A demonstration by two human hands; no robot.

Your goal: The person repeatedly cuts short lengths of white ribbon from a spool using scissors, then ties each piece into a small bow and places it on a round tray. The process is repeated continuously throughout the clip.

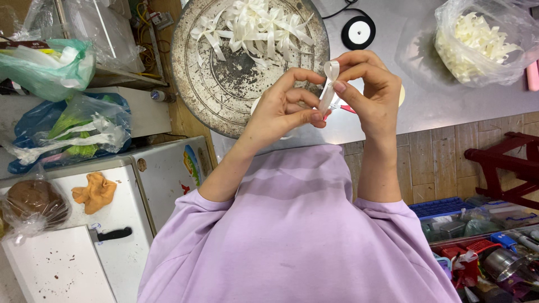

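Both hands are raised in front of my lilac sweater, pinching one short strip of cream ribbon (329,84) folded into a loop. My left hand (283,106) grips its lower end between thumb and fingers. My right hand (370,92) pinches the loop's top with thumb and forefinger. Beyond the hands lies a large round worn metal tray (224,90), with a heap of finished cream ribbon bows (255,25) at its far side. Something red (347,108) shows just behind my right hand; I cannot tell what it is.
A black spool of white ribbon (358,32) and a clear bag of cream ribbon pieces (477,39) sit on the steel table (415,101). At left are plastic bags (67,129), an orange cloth (95,192), a black-handled knife (115,234). A red stool (505,163) and cluttered crates are at right.
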